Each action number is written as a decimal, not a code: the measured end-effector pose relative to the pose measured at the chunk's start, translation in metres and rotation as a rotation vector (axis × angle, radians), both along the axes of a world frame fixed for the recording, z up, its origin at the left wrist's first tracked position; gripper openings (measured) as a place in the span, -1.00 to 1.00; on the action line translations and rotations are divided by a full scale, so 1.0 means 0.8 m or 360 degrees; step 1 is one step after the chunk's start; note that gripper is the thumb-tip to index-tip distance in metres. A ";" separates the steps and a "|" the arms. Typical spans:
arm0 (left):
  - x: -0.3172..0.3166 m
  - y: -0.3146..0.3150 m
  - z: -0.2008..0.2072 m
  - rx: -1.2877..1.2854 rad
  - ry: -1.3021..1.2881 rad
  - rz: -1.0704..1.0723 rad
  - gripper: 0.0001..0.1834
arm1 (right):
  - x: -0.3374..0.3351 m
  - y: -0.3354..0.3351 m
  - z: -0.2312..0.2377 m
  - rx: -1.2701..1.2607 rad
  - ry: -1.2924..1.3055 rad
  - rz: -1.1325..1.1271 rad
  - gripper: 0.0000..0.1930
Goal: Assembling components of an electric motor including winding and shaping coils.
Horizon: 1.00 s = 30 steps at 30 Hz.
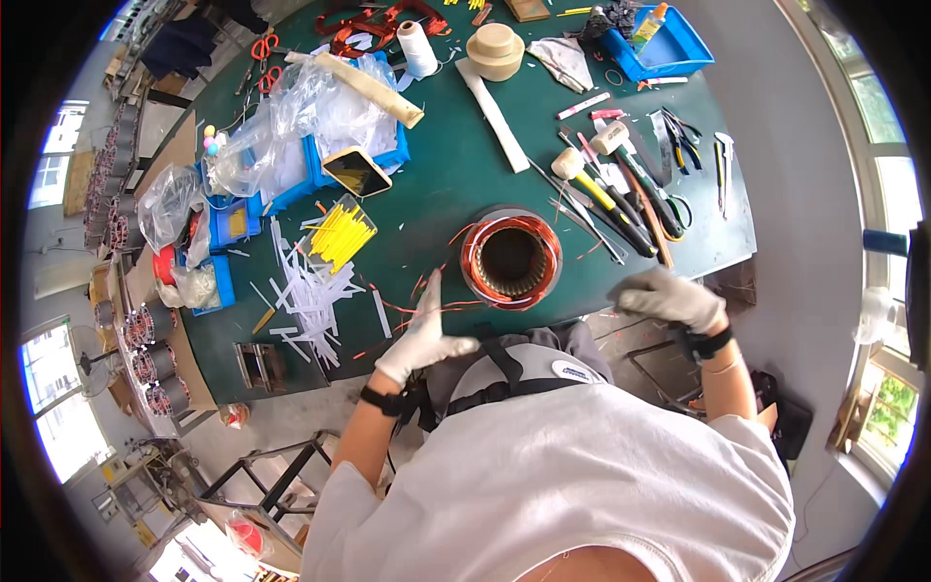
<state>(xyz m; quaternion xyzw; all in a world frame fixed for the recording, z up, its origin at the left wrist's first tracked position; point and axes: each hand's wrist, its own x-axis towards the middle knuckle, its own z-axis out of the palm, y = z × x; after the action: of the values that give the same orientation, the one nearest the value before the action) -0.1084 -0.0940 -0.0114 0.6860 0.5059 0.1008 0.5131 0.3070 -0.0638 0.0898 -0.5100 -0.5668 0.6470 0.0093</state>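
A stator (511,259), a dark ring wound with copper-coloured wire, stands on the green table near its front edge. To its lower left is my left hand (425,338) in a white glove, open, thumb out to the right and fingers pointing up. Thin red-copper lead wires (456,307) run from the stator past these fingers; whether they touch the glove I cannot tell. On the right, my gloved right hand (671,299) is held apart from the stator near the table's front edge. Slightly blurred, its fingers reach loosely leftward with nothing visible in them.
White paper strips (315,299) and yellow sleeving pieces (341,235) lie left, below a phone (357,173). Blue bins (291,179) hold plastic bags. Mallets (611,138), scissors and pliers (682,145) lie right. A thread spool (417,50) and round wooden block (495,52) stand at the back.
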 end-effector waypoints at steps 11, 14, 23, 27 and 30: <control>0.114 0.107 0.055 0.0103 -0.1497 0.1064 -0.72 | -0.164 0.041 -0.087 0.1248 -0.0175 -0.0392 -0.75; 0.062 0.084 0.100 -0.0036 -0.1795 0.1241 -0.67 | -0.142 0.002 -0.068 0.1208 0.0360 -0.0819 -0.76; -0.031 0.016 0.209 0.0375 -0.2071 0.0816 -0.60 | -0.074 -0.096 0.073 0.1410 0.0876 -0.1496 -0.71; -0.104 0.028 0.249 0.1057 -0.1787 0.1234 -0.70 | -0.048 -0.098 0.122 0.2009 0.1435 -0.1516 -0.74; -0.079 0.036 0.190 0.0875 0.0219 0.1180 -0.75 | -0.060 -0.072 0.096 0.1250 0.0788 -0.0510 -0.70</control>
<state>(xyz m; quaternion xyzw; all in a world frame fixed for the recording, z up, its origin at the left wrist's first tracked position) -0.1717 -0.0655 0.1409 0.5746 0.7043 0.3618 0.2070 0.2588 -0.1216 0.1667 -0.3796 -0.6632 0.4766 0.4347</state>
